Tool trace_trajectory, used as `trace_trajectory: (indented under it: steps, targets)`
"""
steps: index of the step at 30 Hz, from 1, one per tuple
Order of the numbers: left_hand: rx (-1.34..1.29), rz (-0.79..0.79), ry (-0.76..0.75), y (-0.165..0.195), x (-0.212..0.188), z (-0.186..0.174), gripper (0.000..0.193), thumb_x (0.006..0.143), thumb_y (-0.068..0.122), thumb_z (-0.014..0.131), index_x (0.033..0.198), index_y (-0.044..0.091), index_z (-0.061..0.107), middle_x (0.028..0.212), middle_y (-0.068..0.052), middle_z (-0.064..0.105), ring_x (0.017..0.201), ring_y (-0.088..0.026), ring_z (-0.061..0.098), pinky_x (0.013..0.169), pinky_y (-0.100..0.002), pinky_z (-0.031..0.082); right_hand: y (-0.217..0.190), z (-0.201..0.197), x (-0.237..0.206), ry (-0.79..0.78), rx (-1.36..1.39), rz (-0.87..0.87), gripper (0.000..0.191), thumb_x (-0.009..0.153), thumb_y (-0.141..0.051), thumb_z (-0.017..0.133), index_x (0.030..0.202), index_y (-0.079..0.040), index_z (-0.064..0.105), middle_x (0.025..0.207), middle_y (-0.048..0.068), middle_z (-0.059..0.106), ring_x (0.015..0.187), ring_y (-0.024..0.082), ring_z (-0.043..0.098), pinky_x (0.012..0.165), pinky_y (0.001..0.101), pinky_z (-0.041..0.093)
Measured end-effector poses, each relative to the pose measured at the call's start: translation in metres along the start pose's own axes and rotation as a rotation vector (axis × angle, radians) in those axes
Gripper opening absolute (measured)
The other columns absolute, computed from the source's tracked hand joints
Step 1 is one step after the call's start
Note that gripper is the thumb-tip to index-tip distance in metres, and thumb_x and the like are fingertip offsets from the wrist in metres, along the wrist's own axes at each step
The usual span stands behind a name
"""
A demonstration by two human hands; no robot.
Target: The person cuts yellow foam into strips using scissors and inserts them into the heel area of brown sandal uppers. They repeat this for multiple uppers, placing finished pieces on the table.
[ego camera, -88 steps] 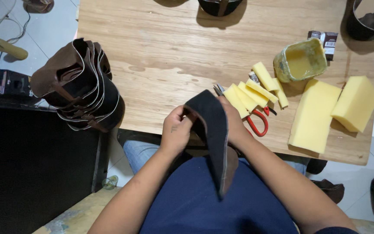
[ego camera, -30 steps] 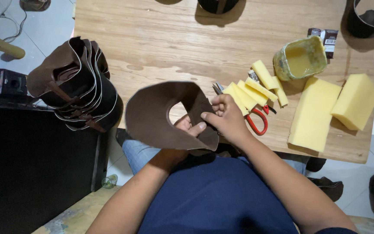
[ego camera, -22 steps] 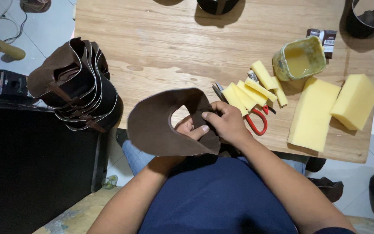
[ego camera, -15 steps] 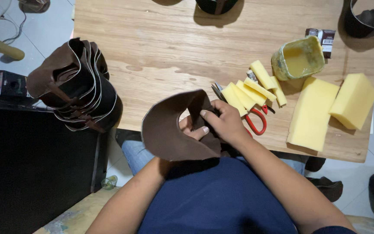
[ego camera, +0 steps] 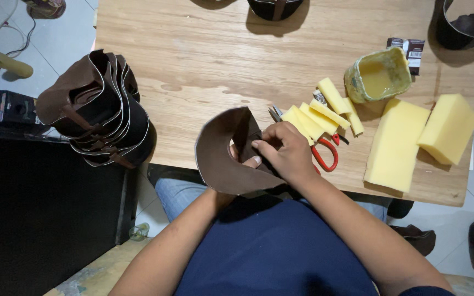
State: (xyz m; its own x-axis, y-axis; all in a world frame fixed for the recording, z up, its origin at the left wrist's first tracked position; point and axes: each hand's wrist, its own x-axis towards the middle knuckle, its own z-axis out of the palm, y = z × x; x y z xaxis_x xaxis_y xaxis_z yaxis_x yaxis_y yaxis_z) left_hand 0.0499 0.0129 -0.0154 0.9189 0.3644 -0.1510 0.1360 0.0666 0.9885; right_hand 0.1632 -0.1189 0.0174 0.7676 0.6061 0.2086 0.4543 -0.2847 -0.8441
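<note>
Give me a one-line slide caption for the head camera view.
Both hands fold a curved brown leather piece at a wooden table beside yellow foam strips.

A dark brown leather piece (ego camera: 220, 159), curved into an arch, stands at the table's near edge.

One head-worn camera looks straight down, close above the wooden table (ego camera: 204, 60).

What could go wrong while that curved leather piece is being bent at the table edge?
The leather piece hides most of the left hand, so a slipped grip might go unnoticed. The right hand works close to the red-handled scissors, which its wrist could snag. The stack of leather pieces overhangs the table and a bump might tip it.
</note>
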Motion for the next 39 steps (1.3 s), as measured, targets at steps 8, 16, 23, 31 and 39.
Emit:
trace_trajectory:
  steps: [8,16,23,31,39]
  targets:
    - [-0.115,0.224,-0.118,0.022,0.003,0.004,0.059,0.092,0.005,0.067,0.146,0.000,0.043,0.139,-0.012,0.056,0.133,-0.021,0.050,0.112,-0.037,0.038,0.013,0.003,0.003,-0.058,0.324,0.323,0.017,0.090,-0.013,0.075,0.101,-0.004,0.065,0.081,0.001,0.065,0.072,0.009,0.059,0.066,0.0250,0.050]
    - [-0.208,-0.079,0.130,0.056,-0.005,-0.011,0.021,0.100,0.012,0.058,0.114,-0.002,0.065,0.098,-0.007,0.071,0.088,-0.016,0.067,0.076,-0.030,0.056,0.007,-0.018,0.009,-0.219,0.116,0.220,0.019,0.090,-0.017,0.077,0.088,-0.002,0.067,0.108,0.009,0.062,0.098,0.017,0.063,0.086,0.0313,0.053]
    - [0.282,0.399,0.295,0.039,0.008,-0.011,0.016,0.103,0.008,0.060,0.116,-0.002,0.061,0.105,-0.009,0.066,0.099,-0.018,0.065,0.091,-0.030,0.052,0.000,-0.002,0.000,-0.268,0.224,0.131,0.025,0.083,-0.017,0.081,0.093,-0.001,0.065,0.122,0.011,0.055,0.108,0.020,0.062,0.092,0.0324,0.057]
    - [0.013,0.144,0.287,0.037,0.010,-0.008,0.016,0.098,0.007,0.059,0.112,-0.001,0.061,0.098,-0.008,0.067,0.093,-0.017,0.064,0.085,-0.031,0.053,0.001,-0.005,0.000,-0.338,0.146,0.121,0.036,0.080,-0.019,0.083,0.109,-0.003,0.070,0.136,0.013,0.046,0.118,0.023,0.056,0.092,0.0342,0.054]
    - [0.164,0.326,0.286,0.038,0.007,-0.007,0.013,0.104,0.007,0.056,0.114,-0.001,0.058,0.102,-0.011,0.064,0.097,-0.019,0.063,0.088,-0.031,0.051,-0.001,-0.005,-0.002,-0.525,0.288,0.054,0.030,0.087,-0.016,0.080,0.113,-0.002,0.075,0.141,0.015,0.049,0.135,0.029,0.047,0.109,0.0399,0.043]
